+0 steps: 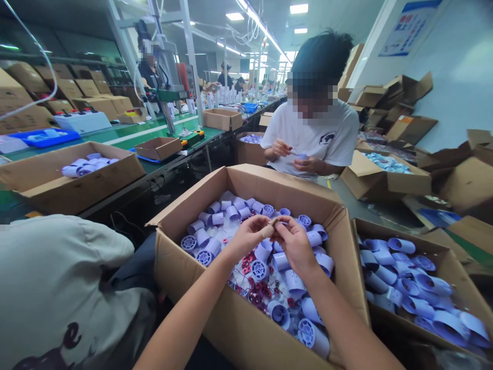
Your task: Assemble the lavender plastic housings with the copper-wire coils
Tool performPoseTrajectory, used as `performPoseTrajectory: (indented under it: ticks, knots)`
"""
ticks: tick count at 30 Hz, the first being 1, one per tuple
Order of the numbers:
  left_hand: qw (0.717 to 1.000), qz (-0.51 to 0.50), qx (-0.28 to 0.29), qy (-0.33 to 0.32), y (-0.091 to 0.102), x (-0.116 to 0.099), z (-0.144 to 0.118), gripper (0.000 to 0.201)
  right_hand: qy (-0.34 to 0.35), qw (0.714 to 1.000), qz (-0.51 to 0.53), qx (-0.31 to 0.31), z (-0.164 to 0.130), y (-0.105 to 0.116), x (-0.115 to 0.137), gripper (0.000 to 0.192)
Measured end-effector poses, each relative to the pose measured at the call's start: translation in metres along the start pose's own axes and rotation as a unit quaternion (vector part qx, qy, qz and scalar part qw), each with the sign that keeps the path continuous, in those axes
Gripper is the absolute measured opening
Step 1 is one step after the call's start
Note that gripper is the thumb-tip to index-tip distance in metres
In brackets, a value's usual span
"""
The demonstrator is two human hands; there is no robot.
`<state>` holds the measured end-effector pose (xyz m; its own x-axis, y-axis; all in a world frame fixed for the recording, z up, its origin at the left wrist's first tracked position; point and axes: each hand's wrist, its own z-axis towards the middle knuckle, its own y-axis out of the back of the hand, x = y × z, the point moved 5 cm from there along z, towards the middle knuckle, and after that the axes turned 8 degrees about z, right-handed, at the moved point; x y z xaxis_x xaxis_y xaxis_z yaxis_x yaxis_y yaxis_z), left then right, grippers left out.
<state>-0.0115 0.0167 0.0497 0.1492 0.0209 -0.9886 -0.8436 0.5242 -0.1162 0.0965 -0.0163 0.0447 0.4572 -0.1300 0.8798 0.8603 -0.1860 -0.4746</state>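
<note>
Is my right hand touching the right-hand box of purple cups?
Apart: the head view shows the middle box's wall between your right hand and that box.

To the left of the left hand [248, 234], a long green tabletop [154, 128] recedes past metal uprights [190, 51]. Far beyond both hands, I make out, remotely, bright windows [291, 55]. Overhead: pale ceiling [331, 20], rectangular light panels [299, 8], strip lights [264, 29]. Up and right of the right hand [295, 241]: pale wall [462, 87], blue-and-white poster [411, 28].
</note>
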Motion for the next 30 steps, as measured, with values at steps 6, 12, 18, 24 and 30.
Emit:
performPoseTrajectory:
  ticks: [6,12,18,24,30]
  knots:
    - [0.993,0.092,-0.06,-0.051,0.007,0.007,0.004,0.034,0.011,0.998,-0.065,0.002,0.001,0.003,-0.001,0.029]
    - [0.925,0.323,-0.1,-0.172,0.008,-0.009,-0.001,0.003,0.218,0.917,-0.33,0.052,-0.004,0.001,0.028,0.017]
    - [0.911,0.361,-0.081,-0.181,0.005,-0.005,-0.002,0.01,0.277,0.852,-0.44,0.059,-0.005,-0.001,0.031,0.014]
    - [0.916,0.334,-0.097,-0.201,0.007,-0.008,-0.002,0.011,0.268,0.842,-0.462,0.075,-0.007,-0.005,0.024,0.018]
    - [0.922,0.316,-0.092,-0.204,0.007,-0.012,-0.004,0.013,0.258,0.857,-0.444,0.033,-0.006,-0.004,0.027,0.02]
